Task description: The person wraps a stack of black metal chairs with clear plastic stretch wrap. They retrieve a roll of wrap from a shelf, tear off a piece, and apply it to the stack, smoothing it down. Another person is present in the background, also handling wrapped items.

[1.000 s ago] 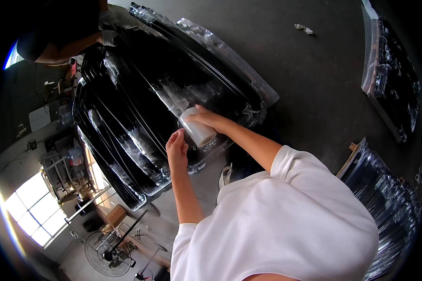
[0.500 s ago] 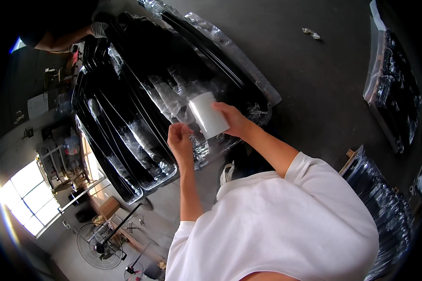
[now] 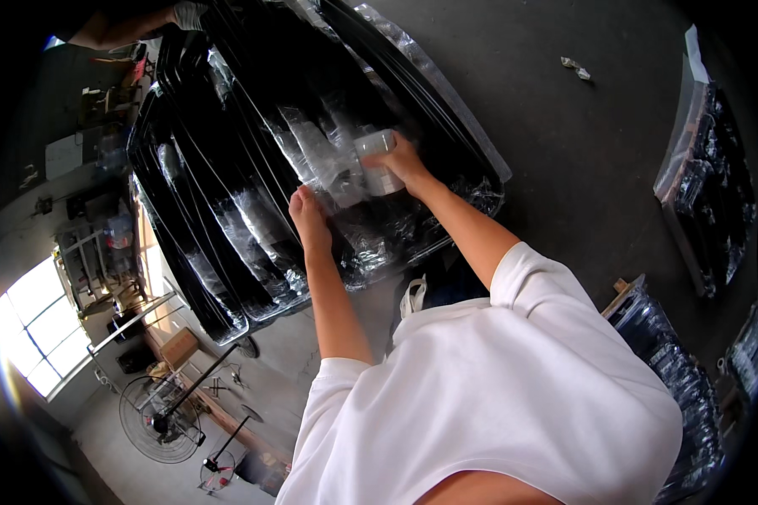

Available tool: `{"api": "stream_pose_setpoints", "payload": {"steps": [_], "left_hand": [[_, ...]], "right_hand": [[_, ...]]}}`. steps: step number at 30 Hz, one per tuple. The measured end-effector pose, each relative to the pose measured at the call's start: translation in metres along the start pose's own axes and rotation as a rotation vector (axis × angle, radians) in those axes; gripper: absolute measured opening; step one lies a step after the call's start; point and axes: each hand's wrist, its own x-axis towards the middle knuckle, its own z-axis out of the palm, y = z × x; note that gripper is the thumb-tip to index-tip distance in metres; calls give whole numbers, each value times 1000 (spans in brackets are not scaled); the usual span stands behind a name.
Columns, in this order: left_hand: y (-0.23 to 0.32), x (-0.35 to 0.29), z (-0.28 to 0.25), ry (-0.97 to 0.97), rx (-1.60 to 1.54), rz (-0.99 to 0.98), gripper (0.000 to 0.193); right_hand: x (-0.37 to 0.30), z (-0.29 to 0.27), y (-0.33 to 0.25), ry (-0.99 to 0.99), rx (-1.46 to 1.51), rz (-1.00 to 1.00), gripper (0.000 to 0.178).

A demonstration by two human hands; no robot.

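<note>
Grey floor (image 3: 547, 194) spreads out to the right of the fingers, where a bundle (image 3: 706, 198) of dark pieces in clear film stands well apart from them. Below and ahead of both hands, clear plastic wrapping (image 3: 258, 223) partly covers a stack of long black pieces (image 3: 227, 139), its shiny folds left of the fingers. Farther up and left, a co-worker's gloved hand (image 3: 190, 15) is at the stack. Above it the right hand (image 3: 406, 162) reaches in from the right, fingers clamped on a roll of clear film (image 3: 382, 179). Just left of the roll, the left hand (image 3: 309, 220) points upward, fingers curled; I cannot tell whether they pinch film.
</note>
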Motion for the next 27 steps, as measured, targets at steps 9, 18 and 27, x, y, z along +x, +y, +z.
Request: {"api": "stream_pose_setpoints", "payload": {"steps": [9, 18, 27], "left_hand": [[4, 1, -18, -166, -345, -133, 15], [9, -10, -5, -210, -366, -239, 22], [22, 1, 35, -253, -682, -484, 35]], "right_hand": [[10, 39, 31, -195, 375, 119, 42], [11, 56, 34, -130, 370, 168, 39], [9, 51, 29, -73, 148, 101, 54]]}}
